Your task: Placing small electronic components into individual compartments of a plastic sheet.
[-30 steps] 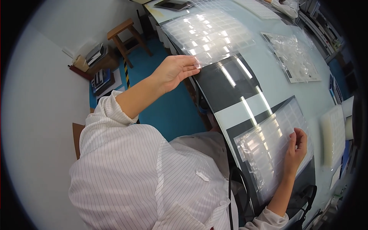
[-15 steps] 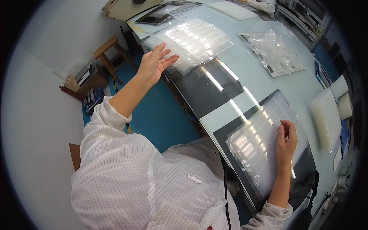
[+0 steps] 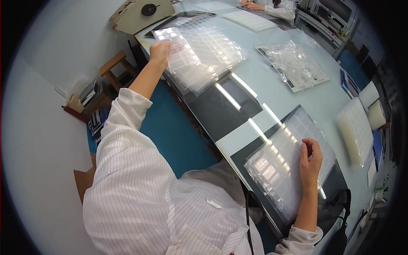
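My left hand (image 3: 160, 52) is closed on the near-left edge of a clear plastic sheet (image 3: 183, 53) with a grid of square pockets. The sheet's edge is raised above a stack of similar clear sheets (image 3: 216, 46). My right hand (image 3: 311, 156) lies over a second stack of clear gridded sheets (image 3: 278, 157) on the right. Its fingers are curled toward the thumb; what they hold, if anything, is hidden. Both stacks lie partly on dark panels (image 3: 229, 102) on the table, with bright lamp reflections across them.
Crumpled clear film lies on a flat board (image 3: 316, 83) farther back. A thick pale stack (image 3: 357, 131) and white rolls (image 3: 377, 114) stand at the right. Another person's hands (image 3: 253, 6) are at the far end. A wooden stool (image 3: 114, 68) stands left of the table.
My left hand has gone from open above the left stack to closed on a sheet's edge, which has lifted. My right hand keeps its place. The view has shifted slightly.
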Demonstrator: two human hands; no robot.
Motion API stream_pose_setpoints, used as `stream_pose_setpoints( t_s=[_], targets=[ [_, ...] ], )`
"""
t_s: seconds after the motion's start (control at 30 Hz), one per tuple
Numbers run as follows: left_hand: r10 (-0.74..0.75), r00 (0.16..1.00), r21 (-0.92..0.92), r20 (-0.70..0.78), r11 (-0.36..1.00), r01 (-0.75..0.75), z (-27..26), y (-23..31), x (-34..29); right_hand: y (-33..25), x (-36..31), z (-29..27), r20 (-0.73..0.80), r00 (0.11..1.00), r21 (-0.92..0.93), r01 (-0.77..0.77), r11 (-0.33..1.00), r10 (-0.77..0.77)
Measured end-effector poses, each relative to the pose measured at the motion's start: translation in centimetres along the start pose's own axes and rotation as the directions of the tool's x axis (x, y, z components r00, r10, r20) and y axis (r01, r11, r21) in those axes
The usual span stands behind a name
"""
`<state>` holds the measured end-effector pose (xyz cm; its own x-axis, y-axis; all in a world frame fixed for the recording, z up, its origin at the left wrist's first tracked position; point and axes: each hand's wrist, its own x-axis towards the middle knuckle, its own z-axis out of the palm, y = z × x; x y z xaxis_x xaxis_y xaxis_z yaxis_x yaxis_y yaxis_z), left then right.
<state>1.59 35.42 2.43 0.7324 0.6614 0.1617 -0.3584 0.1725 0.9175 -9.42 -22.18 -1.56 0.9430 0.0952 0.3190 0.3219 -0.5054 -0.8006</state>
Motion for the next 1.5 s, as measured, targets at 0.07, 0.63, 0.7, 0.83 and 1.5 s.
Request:
stream_pose_setpoints(
  t_s=[0.07, 0.63, 0.7, 0.83, 1.5],
  targets=[
    [-0.067, 0.993, 0.026, -0.092, 0.997, 0.069, -1.3, -2.3, 0.1, -0.3, 0.1, 0.0, 0.014, 1.0, -0.009, -0.001, 1.0, 0.002],
    [-0.426, 0.898, 0.584, 0.109, 0.758, 0.289, -5.8, 4.4, -8.9, 0.8, 3.1, -5.5, -0.204, 0.964, -0.224, -0.214, 0.951, 0.169],
    [-0.46, 0.851, 0.562, 0.252, 0.786, 0.258, -2.4, 3.8, -10.8, 3.4, 3.2, -6.9, -0.267, 0.963, -0.395, -0.149, 0.907, 0.042],
    [-0.459, 0.642, 0.629, 0.614, 0.776, -0.047, 8.4, 1.6, -17.4, 7.1, 2.3, -8.3, -0.246, 0.956, -0.666, -0.048, 0.745, -0.158],
    [-0.384, 0.341, 0.464, 0.858, 0.864, -0.195, 24.5, -8.8, -25.1, 4.2, 1.4, -8.5, -0.216, 0.976, -0.522, -0.112, 0.845, -0.005]
  ],
)
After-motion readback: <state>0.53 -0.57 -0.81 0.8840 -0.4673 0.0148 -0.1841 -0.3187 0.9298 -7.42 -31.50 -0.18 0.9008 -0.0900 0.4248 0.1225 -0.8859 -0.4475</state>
